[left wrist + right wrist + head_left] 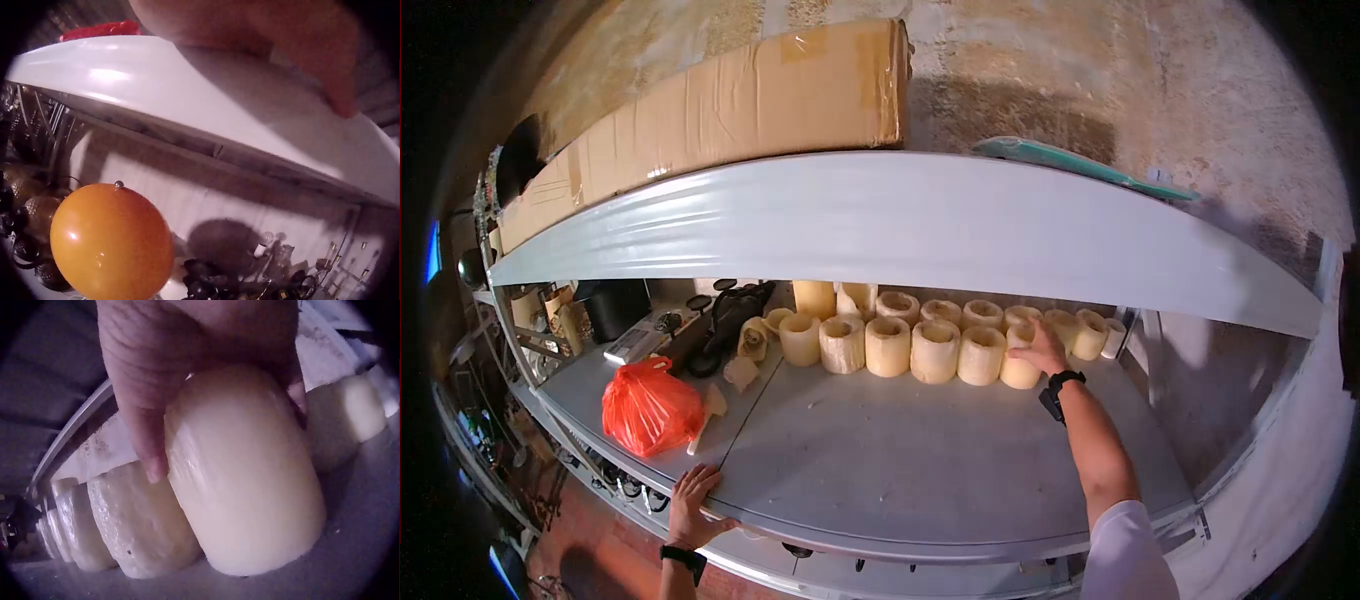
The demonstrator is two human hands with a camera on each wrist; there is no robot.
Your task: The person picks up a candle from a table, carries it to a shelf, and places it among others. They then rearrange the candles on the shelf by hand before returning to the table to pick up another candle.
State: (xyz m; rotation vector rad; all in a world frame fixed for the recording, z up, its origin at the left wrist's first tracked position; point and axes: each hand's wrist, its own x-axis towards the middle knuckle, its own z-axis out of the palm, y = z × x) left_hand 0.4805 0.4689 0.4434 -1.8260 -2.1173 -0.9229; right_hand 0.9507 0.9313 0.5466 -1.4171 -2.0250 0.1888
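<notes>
Toward the right end of a row of thick, hollow, cream candles (887,350), my right hand (1045,352) reaches onto the grey shelf (860,450). It grips one smooth hollow candle (250,481), thumb on one side and fingers round the other, as the right wrist view shows. Rougher, lumpy candles (137,525) stand right beside it. My left hand (690,515) rests on the front edge of the shelf with its fingers stretched out. Seen from the left wrist, that hand lies over the white shelf edge (144,69), holding nothing.
A red plastic bag (650,408) and wax scraps (741,373) lie on the left. Black items (735,315) sit behind them. The upper shelf (900,215) overhangs the back row and carries a long cardboard box (750,100). An orange round object (112,244) is below the shelf edge.
</notes>
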